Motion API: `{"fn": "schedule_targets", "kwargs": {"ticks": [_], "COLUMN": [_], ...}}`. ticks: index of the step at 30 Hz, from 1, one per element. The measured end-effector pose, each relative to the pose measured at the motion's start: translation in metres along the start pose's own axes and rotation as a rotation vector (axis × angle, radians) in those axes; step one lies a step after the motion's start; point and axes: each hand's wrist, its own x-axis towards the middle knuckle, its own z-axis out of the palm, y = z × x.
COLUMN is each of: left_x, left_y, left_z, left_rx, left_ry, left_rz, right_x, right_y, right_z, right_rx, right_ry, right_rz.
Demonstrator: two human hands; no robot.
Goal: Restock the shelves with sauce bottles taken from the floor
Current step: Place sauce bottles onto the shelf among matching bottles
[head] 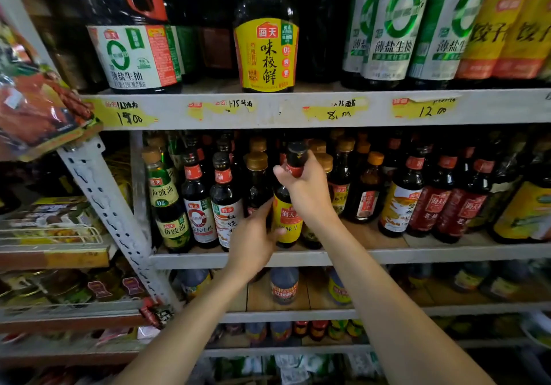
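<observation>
A dark sauce bottle (287,220) with a yellow label and a black cap stands at the front of the middle shelf (417,255). My right hand (307,189) grips its neck just below the cap. My left hand (253,238) holds the lower body from the left, thumb across the bottom of the label. Many other dark sauce bottles crowd the same shelf on both sides, among them a red-labelled bottle (226,220) right beside my left hand.
The upper shelf (298,110) carries large soy sauce bottles above yellow price tags. Lower shelves hold a few bottles (283,284). A slanted perforated metal post (110,214) stands at left, with packaged goods (38,110) on the neighbouring rack.
</observation>
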Motion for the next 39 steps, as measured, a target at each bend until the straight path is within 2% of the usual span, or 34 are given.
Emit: {"fn": "schedule_targets", "kwargs": {"ticks": [2,5,15,24,30,32,37,39], "left_x": [0.001,-0.003,-0.006,0.002,0.0,-0.003,-0.009,-0.009], "left_y": [-0.002,-0.007,-0.021,-0.024,-0.022,-0.019,0.009,0.032], "left_z": [0.003,0.008,0.026,0.031,0.028,0.027,0.025,0.026], "left_rx": [0.091,0.066,0.0,-0.026,-0.029,-0.014,0.055,0.069], "left_ry": [0.077,0.16,0.073,0.004,-0.023,-0.028,-0.076,-0.099], "left_rz": [-0.026,-0.001,-0.077,-0.063,-0.066,-0.061,0.039,0.109], "right_x": [0.005,0.01,0.024,0.03,0.033,0.024,-0.036,-0.058], "right_y": [0.003,0.01,0.025,0.04,0.038,0.03,0.021,0.025], "right_z": [0.007,0.014,0.024,0.025,0.024,0.02,-0.002,-0.021], "right_rx": [-0.038,-0.082,-0.181,-0.205,-0.319,-0.329,-0.524,-0.528], "right_ry": [-0.003,-0.002,0.091,0.065,0.076,0.067,0.212,0.242], "right_rz": [0.017,0.037,0.052,0.076,0.044,0.011,-0.288,-0.278]}}
